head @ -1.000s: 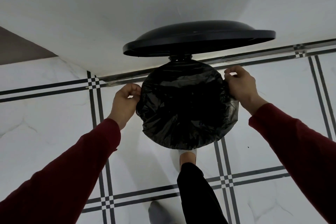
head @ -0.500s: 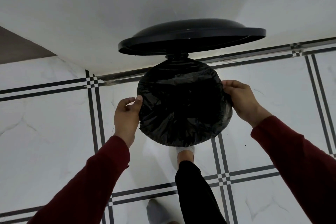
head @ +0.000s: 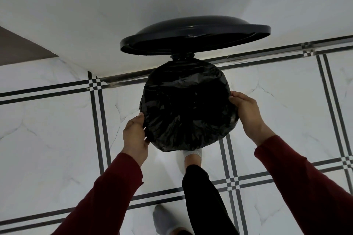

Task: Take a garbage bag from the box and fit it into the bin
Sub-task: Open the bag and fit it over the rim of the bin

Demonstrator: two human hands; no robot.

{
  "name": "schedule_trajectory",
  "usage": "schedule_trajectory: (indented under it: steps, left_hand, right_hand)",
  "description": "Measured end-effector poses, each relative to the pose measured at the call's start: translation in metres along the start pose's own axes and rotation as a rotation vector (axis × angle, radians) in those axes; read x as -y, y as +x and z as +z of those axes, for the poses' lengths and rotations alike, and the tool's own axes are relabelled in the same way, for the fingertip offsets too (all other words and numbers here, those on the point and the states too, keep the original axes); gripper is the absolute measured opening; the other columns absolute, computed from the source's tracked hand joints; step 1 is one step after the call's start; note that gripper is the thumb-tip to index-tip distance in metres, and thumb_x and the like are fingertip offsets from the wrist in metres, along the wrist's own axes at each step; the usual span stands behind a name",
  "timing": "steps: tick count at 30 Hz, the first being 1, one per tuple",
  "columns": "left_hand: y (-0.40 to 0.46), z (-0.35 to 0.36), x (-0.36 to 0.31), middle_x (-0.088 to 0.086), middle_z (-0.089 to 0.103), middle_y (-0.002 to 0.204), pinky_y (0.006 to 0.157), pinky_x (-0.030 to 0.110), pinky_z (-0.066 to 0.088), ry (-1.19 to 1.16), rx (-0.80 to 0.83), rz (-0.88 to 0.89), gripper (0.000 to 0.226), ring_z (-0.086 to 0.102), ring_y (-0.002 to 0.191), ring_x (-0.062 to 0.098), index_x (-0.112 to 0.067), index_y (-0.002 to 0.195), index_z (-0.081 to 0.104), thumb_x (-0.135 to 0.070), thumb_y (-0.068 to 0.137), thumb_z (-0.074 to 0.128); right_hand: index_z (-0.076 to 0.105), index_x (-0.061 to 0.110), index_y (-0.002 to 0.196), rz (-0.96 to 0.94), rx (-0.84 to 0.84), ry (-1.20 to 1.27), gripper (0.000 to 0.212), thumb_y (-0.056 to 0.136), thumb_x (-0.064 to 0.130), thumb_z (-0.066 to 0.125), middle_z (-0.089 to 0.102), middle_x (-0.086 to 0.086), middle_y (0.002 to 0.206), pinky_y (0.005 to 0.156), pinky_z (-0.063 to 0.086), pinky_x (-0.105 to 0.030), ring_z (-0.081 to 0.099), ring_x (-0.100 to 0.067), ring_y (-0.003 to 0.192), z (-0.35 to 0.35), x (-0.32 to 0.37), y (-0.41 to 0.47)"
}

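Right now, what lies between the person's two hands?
In the head view, the round bin's mouth, lined with the crinkled black plastic garbage bag, fills the stretch between left hand and right hand.

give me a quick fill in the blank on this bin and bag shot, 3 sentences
1. The garbage bag over the bin's rim is ____ in colour.
2. The bin's lid stands ____.
3. The left hand and right hand are on opposite ____ of the bag.

Missing words: black; open; sides
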State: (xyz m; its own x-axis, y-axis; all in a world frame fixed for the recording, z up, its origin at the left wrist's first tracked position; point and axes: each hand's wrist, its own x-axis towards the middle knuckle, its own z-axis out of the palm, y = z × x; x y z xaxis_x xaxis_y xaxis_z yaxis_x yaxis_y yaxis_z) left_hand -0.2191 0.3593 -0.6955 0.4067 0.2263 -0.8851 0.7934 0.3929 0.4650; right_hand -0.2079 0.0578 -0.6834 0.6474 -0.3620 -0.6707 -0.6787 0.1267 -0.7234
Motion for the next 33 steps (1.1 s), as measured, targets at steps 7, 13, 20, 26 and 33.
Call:
schedule_trajectory:
  steps: [7,13,20,26,33]
  left_hand:
    - [-0.018,-0.015,0.004,0.002,0.066,0.117,0.095,0.050,0.057,-0.108,0.163,-0.159,0.031,0.064,0.108,0.029,-0.025,0.123,0.076,-0.030,0.094,0.067]
    - [-0.022,-0.028,0.019,0.001,0.068,0.130,0.093,0.046,0.059,-0.073,0.338,-0.117,0.052,0.065,0.111,0.029,-0.034,0.137,0.066,-0.003,0.097,0.054]
    - [-0.015,-0.041,0.031,0.003,0.061,0.148,0.103,0.033,0.056,0.018,0.477,0.035,0.073,0.062,0.131,0.022,-0.020,0.148,0.056,0.025,0.093,0.044]
    - [-0.017,-0.040,0.037,0.005,0.079,0.113,0.093,0.041,0.060,0.340,0.242,0.202,0.051,0.076,0.104,0.027,-0.019,0.121,0.072,0.015,0.083,0.072]
    - [-0.020,-0.016,0.047,-0.003,0.077,0.089,0.068,0.028,0.048,0.607,-0.073,0.252,0.032,0.067,0.079,0.017,-0.022,0.104,0.061,-0.010,0.081,0.080]
  right_hand:
    - [0.074,0.031,0.102,-0.063,-0.306,-0.054,0.019,0.091,0.022,0.061,0.076,0.010,0.095,0.093,0.059,-0.039,0.072,-0.013,0.089,0.007,-0.024,-0.007]
    - [0.074,0.027,0.083,-0.016,-0.490,-0.066,0.008,0.088,0.023,0.070,0.073,0.006,0.079,0.086,0.061,-0.035,0.067,-0.009,0.074,0.013,-0.031,-0.019]
    - [0.072,0.012,0.098,0.097,-0.242,0.109,0.018,0.086,0.007,0.059,0.071,-0.008,0.087,0.083,0.059,-0.042,0.065,-0.021,0.079,-0.001,-0.033,-0.019]
    - [0.078,0.017,0.107,0.185,-0.011,0.143,0.038,0.082,0.005,0.051,0.072,-0.004,0.101,0.090,0.052,-0.036,0.063,-0.020,0.097,-0.013,-0.032,-0.030]
    - [0.079,0.013,0.088,0.369,0.036,0.369,0.039,0.089,-0.005,0.044,0.074,-0.002,0.091,0.089,0.052,-0.041,0.065,-0.023,0.093,-0.013,-0.036,-0.036]
